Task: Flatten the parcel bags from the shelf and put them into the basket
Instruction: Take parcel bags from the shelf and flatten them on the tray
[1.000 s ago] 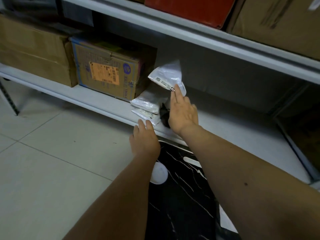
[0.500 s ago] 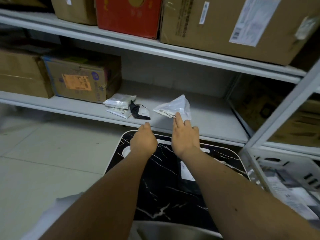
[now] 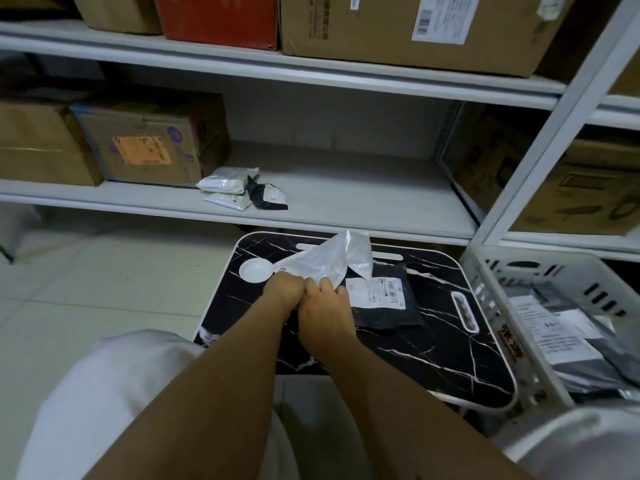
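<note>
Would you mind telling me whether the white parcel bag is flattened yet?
Not yet: the white parcel bag stands crumpled above the black table, gripped by both hands.

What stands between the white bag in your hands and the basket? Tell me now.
Nothing visible blocks it. The white parcel bag is held by both the left hand and right hand above the black marble table. The basket sits open-topped just right of the table; a flat black parcel lies low between.

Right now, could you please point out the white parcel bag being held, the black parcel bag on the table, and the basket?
white parcel bag [image 3: 325, 261], head view, on its crumpled middle.
black parcel bag [image 3: 384, 315], head view, below its label.
basket [image 3: 485, 289], head view, on its near-left wall.
</note>
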`<state>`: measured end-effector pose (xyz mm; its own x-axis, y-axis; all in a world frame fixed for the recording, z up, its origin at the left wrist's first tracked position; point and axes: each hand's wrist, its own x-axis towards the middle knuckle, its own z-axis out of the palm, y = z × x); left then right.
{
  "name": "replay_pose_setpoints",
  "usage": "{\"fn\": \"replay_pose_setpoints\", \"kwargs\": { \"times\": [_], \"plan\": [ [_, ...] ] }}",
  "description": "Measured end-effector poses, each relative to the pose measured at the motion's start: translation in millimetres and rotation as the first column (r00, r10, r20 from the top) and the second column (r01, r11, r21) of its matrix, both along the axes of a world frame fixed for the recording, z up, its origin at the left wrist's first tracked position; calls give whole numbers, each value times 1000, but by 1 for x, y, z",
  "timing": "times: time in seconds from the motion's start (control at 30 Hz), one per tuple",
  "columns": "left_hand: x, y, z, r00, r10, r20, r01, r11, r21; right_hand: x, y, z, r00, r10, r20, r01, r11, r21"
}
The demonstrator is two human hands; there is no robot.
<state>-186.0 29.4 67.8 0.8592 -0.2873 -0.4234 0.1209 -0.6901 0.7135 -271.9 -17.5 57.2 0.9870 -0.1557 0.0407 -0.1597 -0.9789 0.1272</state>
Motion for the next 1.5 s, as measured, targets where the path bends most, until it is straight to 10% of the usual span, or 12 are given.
{"fn": "replay_pose_setpoints", "kwargs": {
  "times": [0.07,0.17,0.27,0.4,0.6,1.3,1.43,1.5],
  "plan": [
    [-4,9,-2,986,-101,133,72,975,208,0,0,-4,990,129,59,-134,988,81],
    [9,13,-14,999,41,-8,-40,991,129,4,-7,-8,969,201,144,-218,969,112],
    [20,18,-32,969,246,-37,-244,969,49,7,-22,-11,970,37,239,-95,967,238],
    [25,18,-41,953,282,110,-303,902,308,16,-53,-11,964,-208,166,169,960,223],
    [13,-7,-60,806,-237,542,-38,893,448,37,-80,-34,958,-267,109,246,954,171],
    [9,-16,-107,793,-538,286,243,710,661,64,-108,-65,933,-95,-348,133,987,88],
    [11,-15,-104,807,-526,269,250,717,651,57,-111,-60,955,-280,-97,296,910,289],
    [9,-14,-100,822,-478,309,211,760,615,47,-115,-56,828,-556,72,478,766,430]
  ]
}}
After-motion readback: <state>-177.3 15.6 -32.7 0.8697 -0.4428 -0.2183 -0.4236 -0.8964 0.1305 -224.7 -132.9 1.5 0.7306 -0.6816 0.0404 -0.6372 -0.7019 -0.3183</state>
